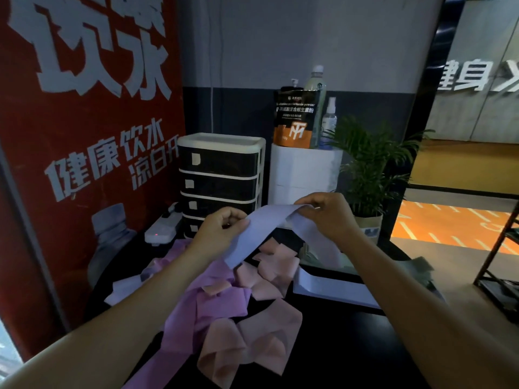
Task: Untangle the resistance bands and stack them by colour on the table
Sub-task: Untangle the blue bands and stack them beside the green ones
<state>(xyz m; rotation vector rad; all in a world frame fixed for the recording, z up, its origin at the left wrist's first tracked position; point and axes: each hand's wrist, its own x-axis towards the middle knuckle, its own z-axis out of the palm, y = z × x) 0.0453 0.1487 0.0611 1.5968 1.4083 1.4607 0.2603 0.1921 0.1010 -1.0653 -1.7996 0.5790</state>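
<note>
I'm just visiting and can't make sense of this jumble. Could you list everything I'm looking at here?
pale lilac band: one, held up between both hands
purple bands: tangled, count unclear, table left
pink bands: several, table centre
table: one, black
drawer unit: one, black and white, behind
power strip: one, white, left of drawers
powder pouch: one, black and orange, on white stand
spray bottle: one, clear
plant: one, green, right
left hand: pinches band
right hand: pinches band
</note>
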